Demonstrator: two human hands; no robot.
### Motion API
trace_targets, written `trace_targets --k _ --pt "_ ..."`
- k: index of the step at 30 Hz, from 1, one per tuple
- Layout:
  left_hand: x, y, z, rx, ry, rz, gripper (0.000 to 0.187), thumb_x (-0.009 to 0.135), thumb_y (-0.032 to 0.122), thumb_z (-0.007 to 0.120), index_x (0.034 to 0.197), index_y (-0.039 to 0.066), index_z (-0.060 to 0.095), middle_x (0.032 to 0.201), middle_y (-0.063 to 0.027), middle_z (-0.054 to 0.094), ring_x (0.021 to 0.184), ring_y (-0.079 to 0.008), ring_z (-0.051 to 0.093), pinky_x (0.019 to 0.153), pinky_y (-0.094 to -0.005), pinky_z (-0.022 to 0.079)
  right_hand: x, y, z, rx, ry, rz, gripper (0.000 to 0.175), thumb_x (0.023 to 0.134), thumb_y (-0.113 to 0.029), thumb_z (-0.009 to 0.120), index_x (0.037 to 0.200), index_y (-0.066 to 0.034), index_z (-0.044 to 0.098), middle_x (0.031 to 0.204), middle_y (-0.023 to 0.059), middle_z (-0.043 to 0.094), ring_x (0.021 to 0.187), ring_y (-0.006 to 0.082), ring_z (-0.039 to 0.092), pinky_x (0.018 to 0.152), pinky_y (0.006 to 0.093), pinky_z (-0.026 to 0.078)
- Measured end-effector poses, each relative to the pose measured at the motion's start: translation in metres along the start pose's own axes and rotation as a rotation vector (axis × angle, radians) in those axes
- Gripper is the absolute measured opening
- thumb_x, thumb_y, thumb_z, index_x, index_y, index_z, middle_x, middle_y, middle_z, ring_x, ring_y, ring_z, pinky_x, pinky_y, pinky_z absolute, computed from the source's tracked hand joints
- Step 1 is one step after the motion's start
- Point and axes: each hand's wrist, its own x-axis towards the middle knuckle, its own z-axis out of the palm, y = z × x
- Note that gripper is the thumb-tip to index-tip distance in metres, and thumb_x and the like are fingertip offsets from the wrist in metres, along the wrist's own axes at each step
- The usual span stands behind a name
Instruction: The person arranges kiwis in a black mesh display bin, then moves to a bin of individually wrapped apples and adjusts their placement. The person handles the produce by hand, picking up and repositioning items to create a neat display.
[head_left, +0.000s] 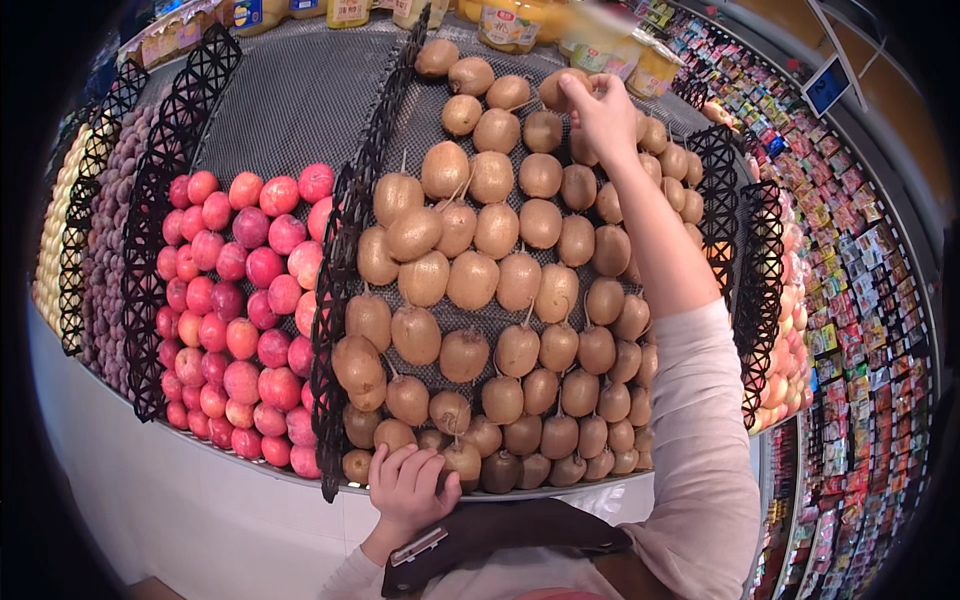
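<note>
Brown kiwifruit (472, 280) lie in rows on a sloping display lined with black mesh matting (442, 373). Stretched to the far part of the slope, my right hand (606, 112) grips one kiwifruit (556, 91) between thumb and fingers. Whether that fruit touches the mat cannot be made out. At the near edge, my left hand (411, 484) rests against the front kiwifruit with its fingers a little spread. One kiwifruit (394, 435) sits right at those fingertips. Thin stalks stick out of several fruits.
A black plastic lattice divider (334, 315) separates the kiwifruit from red plums (241, 337) on the left. Another lattice divider (712, 195) stands to the right. Jars of fruit (506, 26) line the back edge. Shelves of packaged goods (847, 292) run along the right side.
</note>
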Motion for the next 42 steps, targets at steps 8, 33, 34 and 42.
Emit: trace_targets --k 8,33,34,42 --pt "-0.005 -0.002 0.000 0.081 0.026 0.026 0.024 0.085 0.040 0.071 0.091 0.017 0.070 0.098 0.0028 0.070 0.099 -0.0216 0.065 0.104 -0.0504 0.047 0.039 -0.004 0.023 -0.878 -0.110 -0.100 0.061 0.097 -0.056 0.060 0.121 -0.0008 0.070 0.128 0.0236 0.060 0.117 0.0399 0.064 0.096 0.0476 0.055" --pt "0.002 0.001 -0.004 -0.035 0.100 -0.012 0.022 0.081 0.024 0.072 0.099 0.012 0.067 0.108 -0.0053 0.066 0.108 -0.0262 0.065 0.107 -0.0498 0.049 -0.323 -0.048 -0.022 -0.153 -1.157 -0.918 0.060 0.075 -0.027 0.083 0.131 -0.0183 0.063 0.125 0.0072 0.055 0.115 0.0304 0.054 0.091 0.0416 0.057" --pt "0.004 0.001 -0.004 -0.034 0.095 -0.013 0.022 0.082 0.024 0.072 0.099 0.012 0.067 0.108 -0.0053 0.066 0.108 -0.0263 0.065 0.107 -0.0499 0.048 -0.319 -0.049 -0.023 -0.105 -1.172 -0.815 0.065 0.074 -0.022 0.084 0.134 -0.0165 0.061 0.131 0.0072 0.055 0.117 0.0305 0.054 0.096 0.0419 0.056" --pt "0.003 -0.001 -0.004 -0.039 0.066 -0.008 0.020 0.080 0.022 0.071 0.097 0.011 0.069 0.106 -0.0058 0.068 0.108 -0.0300 0.065 0.107 -0.0529 0.045 -0.303 -0.034 -0.001 -0.156 -1.223 -0.655 0.092 0.075 -0.006 0.078 0.157 -0.0208 0.039 0.106 0.0111 0.065 0.100 0.0322 0.063 0.085 0.0436 0.057"
